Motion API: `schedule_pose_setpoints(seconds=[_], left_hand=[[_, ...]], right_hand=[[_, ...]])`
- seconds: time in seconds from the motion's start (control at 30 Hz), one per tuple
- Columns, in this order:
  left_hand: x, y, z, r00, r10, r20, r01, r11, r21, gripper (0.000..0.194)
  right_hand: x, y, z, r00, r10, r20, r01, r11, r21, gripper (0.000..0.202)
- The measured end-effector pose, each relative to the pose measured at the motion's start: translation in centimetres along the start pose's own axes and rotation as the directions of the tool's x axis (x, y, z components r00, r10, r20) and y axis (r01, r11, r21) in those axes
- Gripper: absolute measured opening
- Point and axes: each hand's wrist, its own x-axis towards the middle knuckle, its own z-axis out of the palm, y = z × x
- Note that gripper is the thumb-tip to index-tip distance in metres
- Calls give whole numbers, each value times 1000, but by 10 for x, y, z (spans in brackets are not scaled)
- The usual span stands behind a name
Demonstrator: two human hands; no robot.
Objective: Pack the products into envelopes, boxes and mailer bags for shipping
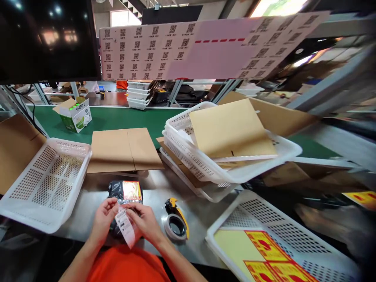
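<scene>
Both my hands meet over a black plastic-wrapped parcel (pixel 116 188) on the metal tabletop. Between them is a white printed shipping label (pixel 124 224) with a barcode, its lower end hanging free toward me. My left hand (pixel 103 217) pinches the label's upper left corner. At its upper right edge, my right hand (pixel 145 221) has thumb and fingers closed on the same label. A red and yellow sticker (pixel 132 190) shows on the parcel's top, just beyond my fingers. The parcel's near part is partly covered by my hands and the label.
A yellow and black tape dispenser (pixel 178 223) lies right of the parcel. To the left is a white perforated basket (pixel 49 219). Flattened cardboard (pixel 113 150) lies behind. Stacked white baskets (pixel 202 164) hold cardboard. Another basket (pixel 226 219) at front right holds red-yellow cards (pixel 267 246).
</scene>
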Motion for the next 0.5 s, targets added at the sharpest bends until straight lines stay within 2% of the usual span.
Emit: schedule_pose_setpoints(seconds=[0.07,0.13,0.2,0.37,0.5], left_hand=[[5,4,10,1000,8,-7,-8,999,43,52],[8,5,16,1000,8,15,-9,998,65,46],[8,5,18,999,14,32,-17,997,82,44],[4,2,21,997,38,66,-53,969,242,38],[8,-4,17,999,42,30,-50,895,444,30]], right_hand=[[-3,0,1,999,-52,6,52,995,-81,30],[-3,-1,1,990,-126,-62,116,982,-147,33],[-3,-3,0,973,-211,-90,188,959,-213,24],[-1,-7,-13,928,-365,72,366,864,-347,28],[9,7,-24,863,-497,92,483,756,-442,35]])
